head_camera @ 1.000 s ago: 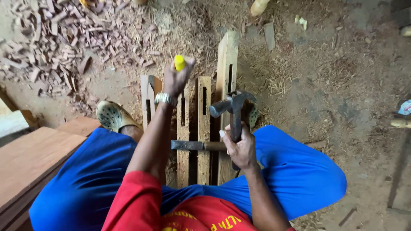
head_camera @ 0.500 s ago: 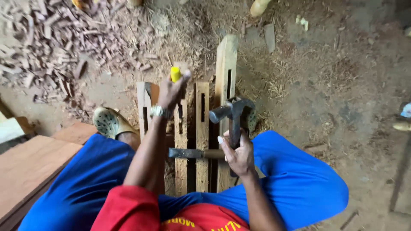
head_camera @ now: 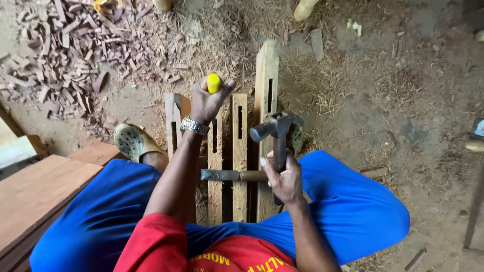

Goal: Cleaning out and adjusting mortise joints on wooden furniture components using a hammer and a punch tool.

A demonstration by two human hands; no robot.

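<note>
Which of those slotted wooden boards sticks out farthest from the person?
The rightmost slotted board, just beyond the hammer in the right hand. Its far end reaches well past the shorter boards beside it, where the left hand grips a yellow-handled tool.

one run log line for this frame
left hand: grips yellow-handled tool | right hand: holds hammer | below: slotted wooden slats

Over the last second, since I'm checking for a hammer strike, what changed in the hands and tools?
Little moved. The left hand with the yellow-handled chisel shifted slightly on the slotted boards. The right hand kept the hammer raised at about the same height. Nothing was picked up or let go. The second chisel stayed lying across the boards.
</note>
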